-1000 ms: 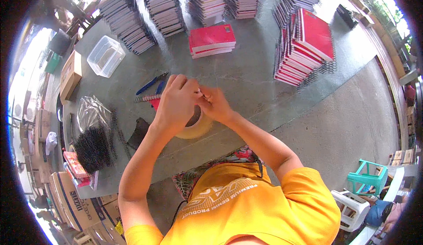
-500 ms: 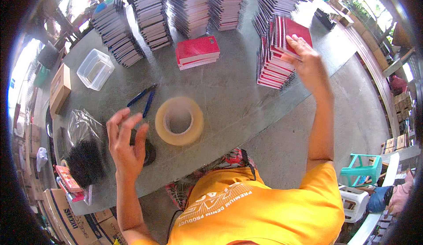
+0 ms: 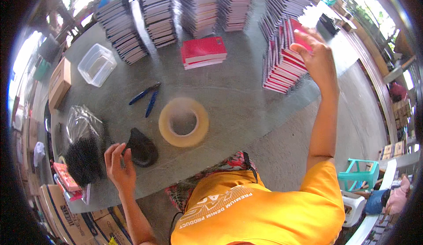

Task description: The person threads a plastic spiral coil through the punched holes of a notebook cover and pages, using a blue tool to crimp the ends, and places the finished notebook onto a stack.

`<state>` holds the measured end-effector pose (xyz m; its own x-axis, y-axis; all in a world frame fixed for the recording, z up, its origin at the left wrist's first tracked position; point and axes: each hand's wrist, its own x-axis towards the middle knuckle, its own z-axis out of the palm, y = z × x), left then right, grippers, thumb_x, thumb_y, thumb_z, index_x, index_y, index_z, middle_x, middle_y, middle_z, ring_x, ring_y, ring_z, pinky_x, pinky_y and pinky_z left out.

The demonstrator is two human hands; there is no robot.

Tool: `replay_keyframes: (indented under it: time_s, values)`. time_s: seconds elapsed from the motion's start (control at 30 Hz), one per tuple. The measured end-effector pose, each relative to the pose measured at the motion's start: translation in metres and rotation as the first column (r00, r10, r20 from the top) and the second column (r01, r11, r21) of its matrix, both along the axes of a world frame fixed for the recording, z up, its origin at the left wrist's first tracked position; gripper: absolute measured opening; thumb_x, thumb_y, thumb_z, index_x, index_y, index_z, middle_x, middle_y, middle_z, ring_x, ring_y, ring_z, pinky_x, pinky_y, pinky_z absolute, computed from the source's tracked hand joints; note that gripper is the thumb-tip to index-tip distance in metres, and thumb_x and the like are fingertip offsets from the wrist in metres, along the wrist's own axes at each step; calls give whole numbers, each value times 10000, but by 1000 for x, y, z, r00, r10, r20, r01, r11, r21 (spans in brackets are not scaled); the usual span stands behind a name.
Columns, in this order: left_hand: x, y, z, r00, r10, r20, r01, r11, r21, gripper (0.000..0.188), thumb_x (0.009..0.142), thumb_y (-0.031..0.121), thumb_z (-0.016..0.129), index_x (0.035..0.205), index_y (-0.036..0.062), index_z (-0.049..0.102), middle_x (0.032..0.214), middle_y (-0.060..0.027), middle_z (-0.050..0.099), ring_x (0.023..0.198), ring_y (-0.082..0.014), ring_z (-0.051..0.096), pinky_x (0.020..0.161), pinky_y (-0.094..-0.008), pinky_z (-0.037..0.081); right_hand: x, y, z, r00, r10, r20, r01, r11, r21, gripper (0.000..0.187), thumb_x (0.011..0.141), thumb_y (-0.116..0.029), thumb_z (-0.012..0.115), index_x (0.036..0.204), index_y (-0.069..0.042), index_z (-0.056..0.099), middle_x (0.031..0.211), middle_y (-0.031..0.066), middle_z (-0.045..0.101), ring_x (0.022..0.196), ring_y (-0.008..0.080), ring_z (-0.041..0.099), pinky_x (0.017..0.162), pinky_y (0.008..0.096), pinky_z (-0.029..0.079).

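My right hand [image 3: 320,60] is at the near right edge of a stack of red-covered notebooks [image 3: 286,71], its thumb and fingers spread over the top one. Whether the fingertips touch the cover is hard to tell. My left hand [image 3: 121,168] is low at the left with loosely bent fingers and nothing in it. Beside its fingertips lies a black object [image 3: 143,148], perhaps a tape cutter or pouch. A large roll of clear tape [image 3: 164,124] lies flat near the middle, with blue-handled pliers [image 3: 151,104] beyond it.
Tall stacks of spiral notebooks [image 3: 161,16] line the far side, with a short pile of red notebooks [image 3: 204,51] before them. At left are a clear plastic tub [image 3: 97,64], a cardboard box [image 3: 60,83] and a black bristly bundle [image 3: 83,163]. A green stool [image 3: 359,174] stands right.
My left hand has drawn down, away from the pliers, uncovering the black object. My right hand has shifted from lying flat on the top red notebook toward its right edge.
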<state>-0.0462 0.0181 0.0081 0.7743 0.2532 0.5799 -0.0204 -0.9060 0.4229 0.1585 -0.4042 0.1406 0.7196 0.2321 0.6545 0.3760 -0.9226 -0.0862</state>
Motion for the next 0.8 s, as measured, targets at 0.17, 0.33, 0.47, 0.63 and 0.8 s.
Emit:
replay_keyframes:
  time_s: [0.17, 0.33, 0.47, 0.63, 0.8]
  values:
    - [-62, 34, -36, 927, 330, -176, -343, 938, -48, 250, 865, 245, 618, 791, 16, 552, 761, -98, 498, 664, -230, 458, 601, -359, 390, 30, 91, -28, 889, 455, 55, -449, 843, 296, 189, 828, -176, 611, 959, -49, 662, 1072, 124, 638, 1046, 290, 584, 894, 368, 456]
    - [-95, 28, -57, 786, 453, -420, -489, 872, 24, 537, 834, 545, 525, 757, 16, 480, 747, -150, 470, 710, -335, 482, 649, -420, 396, 108, 162, -165, 912, 404, -71, -407, 913, -30, 297, 785, -141, 618, 1072, -66, 610, 1150, 124, 586, 1079, 301, 540, 928, 399, 418]
    - [-88, 12, -51, 752, 461, -471, -514, 857, 18, 432, 840, 445, 577, 821, 22, 491, 811, -156, 512, 781, -333, 537, 681, -418, 430, 113, 151, -173, 910, 400, -113, -401, 916, 19, 281, 771, -74, 599, 1051, -53, 619, 1069, 130, 611, 1026, 302, 555, 888, 385, 430]
    - [-95, 19, -53, 753, 444, -486, -550, 830, -94, 231, 849, 234, 598, 838, 21, 508, 787, -146, 557, 708, -340, 564, 642, -412, 452, 117, 137, -163, 862, 485, -147, -486, 873, 28, 237, 815, -38, 542, 1037, -63, 620, 1037, 135, 618, 945, 305, 585, 823, 363, 462]
    - [-85, 36, -21, 836, 483, -259, -544, 791, -281, 164, 826, 139, 644, 855, 15, 542, 728, -76, 574, 619, -165, 534, 598, -289, 449, 87, 130, -110, 877, 472, 83, -479, 874, 84, 327, 768, 18, 512, 1065, -75, 612, 1005, 131, 636, 900, 310, 607, 789, 392, 485]
